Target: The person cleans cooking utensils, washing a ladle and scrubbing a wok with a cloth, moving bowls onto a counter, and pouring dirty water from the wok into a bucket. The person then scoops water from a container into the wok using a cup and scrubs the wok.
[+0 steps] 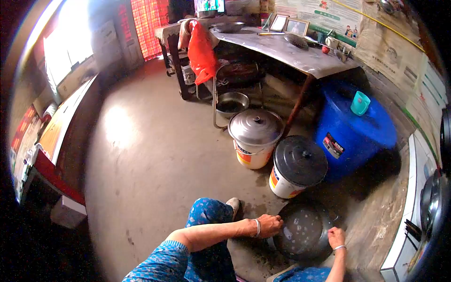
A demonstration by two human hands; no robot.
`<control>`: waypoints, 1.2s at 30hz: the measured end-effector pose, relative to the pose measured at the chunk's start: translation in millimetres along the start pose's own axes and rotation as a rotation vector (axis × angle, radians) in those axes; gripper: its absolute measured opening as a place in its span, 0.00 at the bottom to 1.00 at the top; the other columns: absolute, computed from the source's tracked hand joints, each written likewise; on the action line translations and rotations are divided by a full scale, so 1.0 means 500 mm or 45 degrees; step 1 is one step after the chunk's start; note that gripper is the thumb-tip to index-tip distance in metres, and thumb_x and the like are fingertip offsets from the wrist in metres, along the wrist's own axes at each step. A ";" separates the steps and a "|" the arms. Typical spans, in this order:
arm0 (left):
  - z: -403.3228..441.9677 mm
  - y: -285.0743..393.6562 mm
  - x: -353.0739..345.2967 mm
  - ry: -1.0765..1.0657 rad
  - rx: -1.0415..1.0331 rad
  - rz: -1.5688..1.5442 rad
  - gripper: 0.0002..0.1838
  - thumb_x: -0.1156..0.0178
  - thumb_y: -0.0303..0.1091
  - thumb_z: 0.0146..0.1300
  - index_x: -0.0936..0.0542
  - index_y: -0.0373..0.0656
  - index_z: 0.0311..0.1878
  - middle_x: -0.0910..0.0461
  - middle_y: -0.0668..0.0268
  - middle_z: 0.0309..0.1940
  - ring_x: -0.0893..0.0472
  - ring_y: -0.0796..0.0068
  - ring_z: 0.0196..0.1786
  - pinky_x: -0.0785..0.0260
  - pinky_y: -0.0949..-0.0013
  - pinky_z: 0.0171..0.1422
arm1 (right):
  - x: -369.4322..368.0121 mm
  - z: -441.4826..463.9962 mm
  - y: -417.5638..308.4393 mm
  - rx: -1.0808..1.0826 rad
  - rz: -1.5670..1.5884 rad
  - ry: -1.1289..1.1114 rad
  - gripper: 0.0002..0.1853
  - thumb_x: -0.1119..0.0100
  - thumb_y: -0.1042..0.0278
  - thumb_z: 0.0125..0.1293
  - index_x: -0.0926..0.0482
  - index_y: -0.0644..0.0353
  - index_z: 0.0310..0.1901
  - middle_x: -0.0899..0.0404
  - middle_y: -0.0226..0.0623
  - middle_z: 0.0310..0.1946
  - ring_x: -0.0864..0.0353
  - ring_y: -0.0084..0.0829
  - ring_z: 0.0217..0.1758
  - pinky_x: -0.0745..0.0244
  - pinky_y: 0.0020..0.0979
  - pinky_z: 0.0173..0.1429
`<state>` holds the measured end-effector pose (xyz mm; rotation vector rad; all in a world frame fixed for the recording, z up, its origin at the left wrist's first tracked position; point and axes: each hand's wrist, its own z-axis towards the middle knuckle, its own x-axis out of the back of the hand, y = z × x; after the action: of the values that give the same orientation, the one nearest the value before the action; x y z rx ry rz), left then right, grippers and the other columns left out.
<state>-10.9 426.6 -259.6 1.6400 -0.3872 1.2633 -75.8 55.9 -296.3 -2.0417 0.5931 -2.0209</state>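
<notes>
At floor level, a dark round pan point(303, 230) lies between the left hand point(269, 225) and the right hand point(336, 238)

Through the head camera I look down on the dark round pan as it sits on the bare floor point(155, 174), mouth upward, with pale patches across its inside; from where I watch, I cannot tell whether those are marks, contents or glare. Its centre lies roughly midway between the two grips.

I see the left hand at the near-left rim, knuckles up, fingers curled narrow; I cannot tell whether they clasp the edge. Opposite, the right hand is at the right rim, its fingers drawn close together, and I cannot make out whether anything is pinched there. A pale bracelet point(258, 227) rings the left wrist, and a light band point(339, 247) the right.

Under the left forearm I have a blue patterned trouser leg point(203, 217), with a pale shoe point(233, 204) just past it. Beyond the pan stands a black-lidded white bucket point(300, 160), next to a metal-lidded white bucket point(257, 128). Farther right is a big blue tub point(357, 134) with a turquoise mug point(360, 104) on top.
</notes>
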 end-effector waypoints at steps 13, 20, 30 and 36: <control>0.025 -0.005 0.101 -0.171 0.183 0.105 0.19 0.45 0.35 0.55 0.31 0.38 0.48 0.29 0.54 0.45 0.25 0.51 0.41 0.29 0.57 0.43 | -0.382 -0.014 -0.058 -0.047 0.535 -0.662 0.24 0.61 0.53 0.67 0.35 0.59 0.58 0.36 0.44 0.60 0.40 0.40 0.64 0.45 0.34 0.65; 0.058 0.004 0.083 -0.326 0.162 0.156 0.18 0.46 0.35 0.56 0.31 0.39 0.49 0.29 0.53 0.46 0.26 0.51 0.45 0.29 0.57 0.45 | -0.449 -0.061 -0.063 -0.264 0.279 -0.872 0.28 0.61 0.49 0.65 0.41 0.57 0.62 0.51 0.41 0.67 0.51 0.40 0.69 0.54 0.35 0.70; 0.071 -0.001 0.053 -0.360 0.095 0.253 0.18 0.43 0.29 0.52 0.31 0.33 0.46 0.30 0.53 0.39 0.25 0.56 0.41 0.28 0.61 0.42 | -0.401 -0.068 -0.001 -0.106 -0.274 -0.805 0.25 0.53 0.61 0.61 0.40 0.54 0.61 0.44 0.43 0.62 0.46 0.42 0.66 0.52 0.43 0.68; 0.069 -0.001 0.064 -0.323 0.077 0.201 0.20 0.40 0.27 0.49 0.30 0.31 0.46 0.30 0.53 0.38 0.26 0.58 0.40 0.28 0.63 0.43 | -0.399 -0.013 0.121 -0.271 -0.487 -0.413 0.21 0.56 0.70 0.61 0.37 0.62 0.57 0.43 0.45 0.60 0.42 0.44 0.63 0.48 0.42 0.67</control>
<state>21.5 407.6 -231.0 1.8580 -0.6502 1.1931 -86.4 86.6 -502.3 -2.7157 0.3885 -1.8007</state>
